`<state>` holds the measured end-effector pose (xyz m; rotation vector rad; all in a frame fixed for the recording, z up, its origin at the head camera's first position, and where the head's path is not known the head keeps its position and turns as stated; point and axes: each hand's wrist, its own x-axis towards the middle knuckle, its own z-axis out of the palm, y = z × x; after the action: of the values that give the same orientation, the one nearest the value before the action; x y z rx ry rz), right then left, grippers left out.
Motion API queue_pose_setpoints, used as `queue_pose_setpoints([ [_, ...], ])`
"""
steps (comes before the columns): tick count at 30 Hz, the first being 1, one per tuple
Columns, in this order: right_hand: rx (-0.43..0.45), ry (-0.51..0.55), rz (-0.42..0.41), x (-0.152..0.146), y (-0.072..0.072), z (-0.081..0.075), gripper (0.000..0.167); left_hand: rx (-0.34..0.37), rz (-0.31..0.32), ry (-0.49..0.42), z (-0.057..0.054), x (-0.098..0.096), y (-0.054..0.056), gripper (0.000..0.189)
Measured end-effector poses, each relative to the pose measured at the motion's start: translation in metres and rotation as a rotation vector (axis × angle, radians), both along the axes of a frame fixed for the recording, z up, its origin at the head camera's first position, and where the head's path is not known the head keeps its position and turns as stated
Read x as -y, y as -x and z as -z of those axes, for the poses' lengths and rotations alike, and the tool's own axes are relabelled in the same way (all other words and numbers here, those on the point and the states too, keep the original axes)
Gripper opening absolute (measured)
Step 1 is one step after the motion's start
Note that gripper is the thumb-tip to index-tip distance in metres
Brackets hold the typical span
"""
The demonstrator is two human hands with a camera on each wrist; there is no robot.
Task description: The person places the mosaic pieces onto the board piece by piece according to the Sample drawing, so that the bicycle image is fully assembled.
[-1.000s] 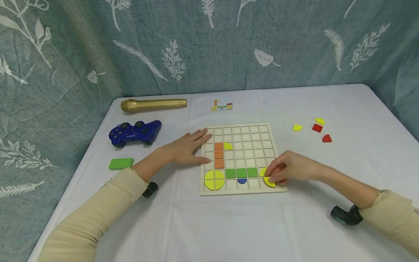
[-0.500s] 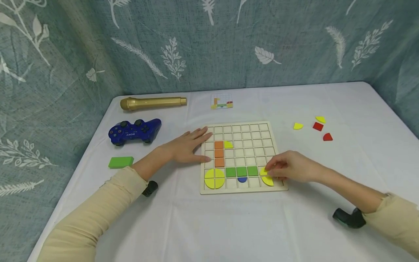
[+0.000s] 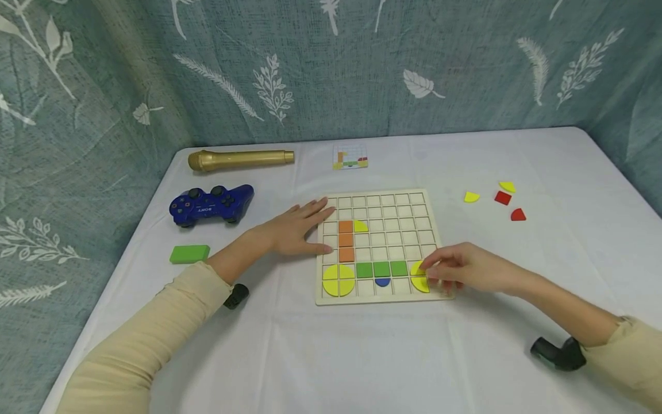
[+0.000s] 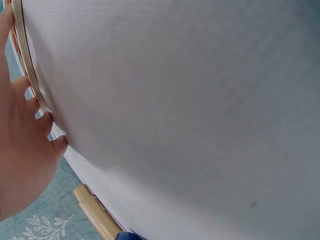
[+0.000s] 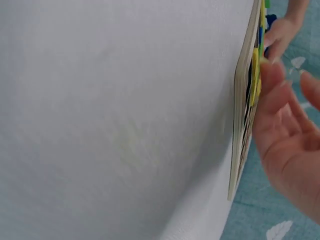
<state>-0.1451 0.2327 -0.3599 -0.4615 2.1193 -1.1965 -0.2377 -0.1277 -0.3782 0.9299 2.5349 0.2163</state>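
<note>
A wooden grid board (image 3: 390, 194) lies on the white table, with flat coloured pieces in its cells. My left hand (image 3: 295, 233) rests with fingers spread on its left edge, beside a column of orange squares (image 3: 346, 239). At the board's lower right, my right hand (image 3: 468, 267) touches the yellow quarter pieces (image 3: 420, 284), partly covering them. In the right wrist view the thumb stands apart from the fingers (image 5: 275, 90), which reach to a yellow piece (image 5: 255, 75). A yellow circle of quarters (image 3: 338, 280), green squares (image 3: 381, 269) and a blue half circle (image 3: 383, 282) sit along the bottom.
Loose yellow pieces (image 3: 471, 197) and red pieces (image 3: 503, 198) lie to the right. A small pattern card (image 3: 350, 157) is behind the board. On the left are a gold microphone (image 3: 240, 160), a blue game controller (image 3: 212, 205) and a green block (image 3: 189, 254).
The lower yellow quarter, tilted under my right fingers earlier, now lies in line with the one above. My right hand has drawn slightly right. My left hand stays put.
</note>
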Motion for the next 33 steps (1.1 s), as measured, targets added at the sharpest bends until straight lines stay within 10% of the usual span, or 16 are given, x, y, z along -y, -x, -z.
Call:
queue_pose_setpoints([
  [15,0.184,0.123,-0.061,-0.014,-0.002,0.004,0.043,0.008,-0.001,-0.009,-0.002,0.0,-0.001,0.091],
  [33,0.288,0.329,0.465,-0.101,0.063,0.0,0.031,0.013,-0.017,-0.014,-0.001,0.0,-0.003,0.093],
])
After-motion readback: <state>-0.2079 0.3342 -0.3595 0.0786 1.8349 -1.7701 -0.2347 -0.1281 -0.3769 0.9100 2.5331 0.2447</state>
